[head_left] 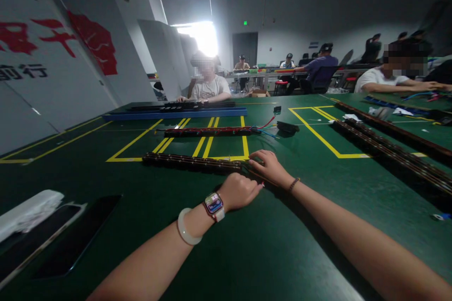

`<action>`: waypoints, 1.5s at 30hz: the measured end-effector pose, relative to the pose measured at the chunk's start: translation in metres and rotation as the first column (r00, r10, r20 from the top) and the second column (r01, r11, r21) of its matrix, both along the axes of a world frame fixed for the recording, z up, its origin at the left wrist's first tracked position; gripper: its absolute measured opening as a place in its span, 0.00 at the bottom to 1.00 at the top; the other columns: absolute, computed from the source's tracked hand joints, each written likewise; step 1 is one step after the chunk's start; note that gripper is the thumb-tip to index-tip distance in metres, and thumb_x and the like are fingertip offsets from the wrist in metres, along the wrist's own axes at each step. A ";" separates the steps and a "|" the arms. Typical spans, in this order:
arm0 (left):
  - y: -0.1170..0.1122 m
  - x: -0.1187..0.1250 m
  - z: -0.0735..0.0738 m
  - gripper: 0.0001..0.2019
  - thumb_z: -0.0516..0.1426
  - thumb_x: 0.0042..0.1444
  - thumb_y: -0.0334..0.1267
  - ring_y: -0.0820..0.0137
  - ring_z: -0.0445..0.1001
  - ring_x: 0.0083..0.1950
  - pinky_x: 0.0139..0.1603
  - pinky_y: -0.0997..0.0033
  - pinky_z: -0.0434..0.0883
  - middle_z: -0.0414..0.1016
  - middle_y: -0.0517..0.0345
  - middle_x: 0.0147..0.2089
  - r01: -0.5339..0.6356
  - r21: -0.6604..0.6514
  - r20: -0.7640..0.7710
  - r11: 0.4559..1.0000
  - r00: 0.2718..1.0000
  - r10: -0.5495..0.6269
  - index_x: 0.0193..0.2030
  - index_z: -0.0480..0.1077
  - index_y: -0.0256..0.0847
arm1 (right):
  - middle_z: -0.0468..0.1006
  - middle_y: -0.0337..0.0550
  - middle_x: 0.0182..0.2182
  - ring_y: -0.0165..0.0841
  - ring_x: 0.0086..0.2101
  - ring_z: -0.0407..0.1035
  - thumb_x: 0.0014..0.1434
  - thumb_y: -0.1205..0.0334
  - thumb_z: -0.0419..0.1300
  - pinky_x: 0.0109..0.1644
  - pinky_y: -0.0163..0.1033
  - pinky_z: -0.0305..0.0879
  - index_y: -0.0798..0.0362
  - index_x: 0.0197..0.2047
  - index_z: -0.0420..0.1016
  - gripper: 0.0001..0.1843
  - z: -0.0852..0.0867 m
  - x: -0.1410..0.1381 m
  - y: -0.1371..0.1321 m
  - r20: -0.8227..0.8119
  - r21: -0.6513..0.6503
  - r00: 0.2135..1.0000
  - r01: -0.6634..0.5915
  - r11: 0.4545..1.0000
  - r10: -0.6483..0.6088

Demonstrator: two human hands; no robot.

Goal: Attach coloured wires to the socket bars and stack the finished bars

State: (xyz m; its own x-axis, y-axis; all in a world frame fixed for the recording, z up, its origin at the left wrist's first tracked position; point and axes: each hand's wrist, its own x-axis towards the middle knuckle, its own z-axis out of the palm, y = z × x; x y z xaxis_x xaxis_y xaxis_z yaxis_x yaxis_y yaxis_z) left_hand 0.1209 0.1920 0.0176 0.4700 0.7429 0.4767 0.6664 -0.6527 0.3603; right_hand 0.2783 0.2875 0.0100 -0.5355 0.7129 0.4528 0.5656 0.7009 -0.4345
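A long dark strip with rows of small bright dots lies on the green table, its right end by my hands. My left hand is closed just in front of that end, thumb and forefinger together, with a tiny red and white tip at the fingertips. Over the strip's right end bends my right hand, its fingers curled around a spot where thin dark wires run out. What exactly each hand pinches is partly hidden.
Behind lies another strip with coloured wires and a black connector. Long strips lie at right. A dark flat panel and a white wrapped bundle are at left. Across the table sits a person beside a blue rail.
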 end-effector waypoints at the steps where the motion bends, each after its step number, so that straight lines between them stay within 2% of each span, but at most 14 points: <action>1: -0.001 0.001 0.000 0.17 0.50 0.60 0.43 0.68 0.67 0.25 0.35 0.67 0.62 0.69 0.51 0.21 0.056 0.041 -0.050 0.998 0.997 -0.054 0.23 0.70 0.40 | 0.74 0.45 0.43 0.38 0.47 0.66 0.61 0.48 0.53 0.55 0.47 0.55 0.50 0.46 0.72 0.18 0.002 -0.003 -0.001 0.007 -0.006 1.000 -0.016 1.000 0.016; 5: -0.003 0.004 -0.004 0.18 0.48 0.61 0.42 0.68 0.67 0.23 0.30 0.68 0.61 0.71 0.51 0.21 0.263 0.169 -0.315 0.950 0.928 -0.201 0.25 0.71 0.41 | 0.71 0.49 0.50 0.42 0.49 0.65 0.54 0.40 0.59 0.55 0.48 0.57 0.50 0.55 0.68 0.31 0.008 -0.019 -0.007 0.120 0.002 0.991 -0.066 0.998 0.065; 8: -0.003 0.005 -0.005 0.17 0.48 0.61 0.41 0.68 0.68 0.23 0.28 0.68 0.62 0.71 0.52 0.21 0.349 0.207 -0.408 0.914 0.880 -0.244 0.25 0.71 0.43 | 0.75 0.50 0.44 0.42 0.44 0.68 0.50 0.39 0.62 0.51 0.46 0.60 0.52 0.51 0.70 0.32 0.009 -0.034 -0.008 0.222 0.025 0.972 -0.080 0.996 0.072; 11: -0.003 0.004 -0.006 0.17 0.48 0.61 0.41 0.68 0.69 0.24 0.28 0.68 0.63 0.71 0.52 0.21 0.364 0.232 -0.430 0.902 0.870 -0.240 0.25 0.72 0.43 | 0.76 0.47 0.36 0.39 0.37 0.70 0.52 0.43 0.62 0.42 0.41 0.64 0.53 0.42 0.73 0.23 0.010 -0.045 -0.006 0.256 0.034 0.966 -0.027 0.999 0.018; 14: -0.002 0.003 -0.007 0.17 0.48 0.61 0.40 0.68 0.68 0.23 0.29 0.67 0.64 0.71 0.52 0.21 0.370 0.232 -0.423 0.900 0.871 -0.249 0.25 0.72 0.43 | 0.76 0.46 0.37 0.37 0.36 0.70 0.55 0.46 0.60 0.37 0.39 0.63 0.52 0.41 0.72 0.19 0.010 -0.051 0.002 0.236 0.031 0.971 0.027 0.999 -0.033; 21: 0.001 0.003 -0.005 0.17 0.48 0.60 0.41 0.70 0.68 0.23 0.27 0.69 0.62 0.70 0.53 0.20 0.345 0.250 -0.357 0.905 0.902 -0.245 0.22 0.69 0.43 | 0.75 0.49 0.42 0.38 0.41 0.70 0.57 0.48 0.58 0.41 0.38 0.64 0.52 0.46 0.71 0.19 0.010 -0.069 0.038 0.258 0.080 0.957 0.111 0.991 -0.129; 25: 0.002 0.003 -0.007 0.17 0.47 0.61 0.40 0.70 0.69 0.24 0.27 0.69 0.61 0.72 0.52 0.22 0.378 0.242 -0.411 0.894 0.874 -0.258 0.23 0.69 0.43 | 0.74 0.50 0.44 0.39 0.42 0.70 0.59 0.47 0.56 0.43 0.39 0.63 0.53 0.47 0.70 0.20 0.013 -0.089 0.062 0.296 0.109 0.940 0.141 0.984 -0.168; 31: 0.005 0.002 -0.010 0.16 0.48 0.60 0.41 0.68 0.69 0.25 0.29 0.68 0.63 0.73 0.50 0.23 0.362 0.207 -0.465 0.909 0.854 -0.234 0.26 0.72 0.44 | 0.73 0.55 0.46 0.44 0.48 0.65 0.59 0.48 0.55 0.50 0.47 0.59 0.56 0.46 0.70 0.21 0.008 -0.111 0.087 0.322 0.153 0.903 0.246 0.957 -0.283; 35: 0.004 0.002 -0.009 0.16 0.49 0.59 0.40 0.67 0.68 0.24 0.28 0.67 0.63 0.72 0.48 0.22 0.359 0.230 -0.474 0.905 0.853 -0.218 0.24 0.72 0.43 | 0.70 0.58 0.51 0.47 0.52 0.61 0.60 0.48 0.54 0.53 0.51 0.55 0.57 0.52 0.67 0.25 0.005 -0.115 0.096 0.299 0.158 0.888 0.316 0.935 -0.350; 38: 0.003 0.001 -0.007 0.16 0.48 0.60 0.39 0.68 0.69 0.24 0.28 0.69 0.61 0.72 0.50 0.22 0.374 0.265 -0.472 0.889 0.854 -0.219 0.24 0.71 0.43 | 0.66 0.57 0.56 0.46 0.55 0.58 0.58 0.44 0.55 0.56 0.50 0.52 0.56 0.59 0.61 0.32 0.006 -0.100 0.099 0.265 0.169 0.898 0.316 0.934 -0.352; 40: 0.003 0.001 -0.005 0.17 0.47 0.61 0.37 0.70 0.69 0.24 0.27 0.70 0.60 0.72 0.52 0.22 0.391 0.302 -0.470 0.869 0.854 -0.221 0.25 0.71 0.43 | 0.65 0.56 0.57 0.46 0.55 0.58 0.59 0.44 0.54 0.57 0.49 0.52 0.56 0.60 0.60 0.32 0.008 -0.074 0.098 0.249 0.188 0.905 0.305 0.934 -0.346; 43: 0.002 0.001 -0.004 0.17 0.47 0.61 0.38 0.71 0.68 0.23 0.26 0.71 0.59 0.71 0.54 0.21 0.389 0.356 -0.452 0.850 0.867 -0.208 0.24 0.70 0.43 | 0.67 0.56 0.55 0.46 0.53 0.60 0.60 0.48 0.53 0.55 0.47 0.53 0.56 0.58 0.63 0.27 0.012 -0.003 0.093 0.281 0.229 0.865 0.360 0.904 -0.415; 45: 0.002 0.000 -0.003 0.17 0.48 0.61 0.39 0.72 0.68 0.22 0.26 0.72 0.59 0.71 0.55 0.20 0.387 0.365 -0.440 0.847 0.873 -0.210 0.23 0.69 0.43 | 0.67 0.57 0.54 0.47 0.52 0.61 0.59 0.50 0.56 0.53 0.47 0.54 0.57 0.56 0.65 0.26 0.014 0.059 0.087 0.332 0.264 0.788 0.450 0.853 -0.519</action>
State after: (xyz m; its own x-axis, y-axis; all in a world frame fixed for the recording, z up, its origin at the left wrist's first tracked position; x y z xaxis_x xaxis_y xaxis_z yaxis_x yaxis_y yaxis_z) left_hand 0.1210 0.1943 0.0149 0.8388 0.2973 0.4560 0.4360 -0.8685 -0.2357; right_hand 0.3377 0.3742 0.0242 -0.2909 0.8592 0.4209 0.9438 0.3298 -0.0208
